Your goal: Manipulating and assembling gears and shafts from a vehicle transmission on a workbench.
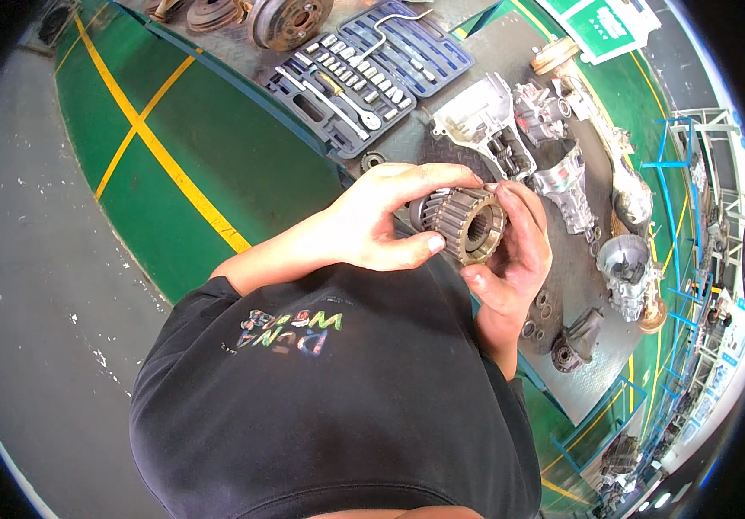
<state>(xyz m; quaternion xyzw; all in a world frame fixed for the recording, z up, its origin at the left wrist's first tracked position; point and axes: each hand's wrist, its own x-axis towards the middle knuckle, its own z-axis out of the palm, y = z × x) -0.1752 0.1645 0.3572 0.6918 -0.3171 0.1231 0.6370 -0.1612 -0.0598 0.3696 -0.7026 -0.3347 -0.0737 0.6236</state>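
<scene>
On the grey metal surface (580,394), an open blue case (447,62) with sockets (374,76) is laid, with a rusty round drum (279,24) placed near it and a small gear (373,156) close to its lower corner. Farther to the right, a pale open housing (474,111), a ribbed silver casing (565,177) and a bell-shaped housing (623,257) are placed.

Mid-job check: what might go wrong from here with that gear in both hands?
1. The toothed gear is held off the surface between the left hand and right hand; if the grip slips, it could drop and chip a tooth.
2. Both hands are bare against the metal, so its toothed edges might nick the skin.
3. Small rings lie on the metal tabletop beside the right wrist in this view; a careless sweep could scatter them.
</scene>
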